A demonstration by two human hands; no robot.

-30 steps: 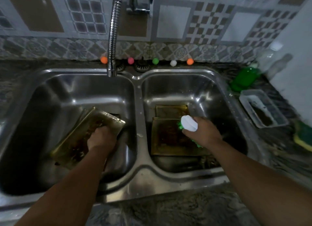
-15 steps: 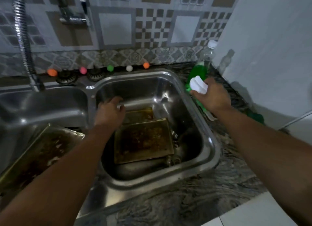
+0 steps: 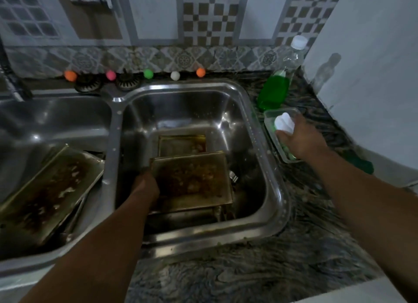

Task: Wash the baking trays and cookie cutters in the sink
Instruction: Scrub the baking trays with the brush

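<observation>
A dirty baking tray (image 3: 192, 180) lies on top in the right sink basin (image 3: 255, 121), with a second tray (image 3: 181, 144) partly under it behind. My left hand (image 3: 146, 186) grips the top tray's left edge. A third greasy tray (image 3: 45, 194) leans in the left basin (image 3: 56, 121). My right hand (image 3: 300, 138) holds a white-handled scrub brush (image 3: 283, 122) with green bristles down inside a clear plastic container (image 3: 271, 117) on the counter to the right of the sink. A small metal piece (image 3: 233, 177) shows beside the top tray; I cannot tell what it is.
A clear bottle of green dish liquid (image 3: 274, 91) stands behind the container by the white wall (image 3: 373, 65). Several small coloured balls (image 3: 148, 73) line the sink's back ledge. A marbled counter (image 3: 248, 268) runs along the front. The tap hose (image 3: 11, 85) is at far left.
My view swung right. My left hand let go of the left-basin tray and moved to the top tray in the right basin. My right hand carried the brush from that tray to the container.
</observation>
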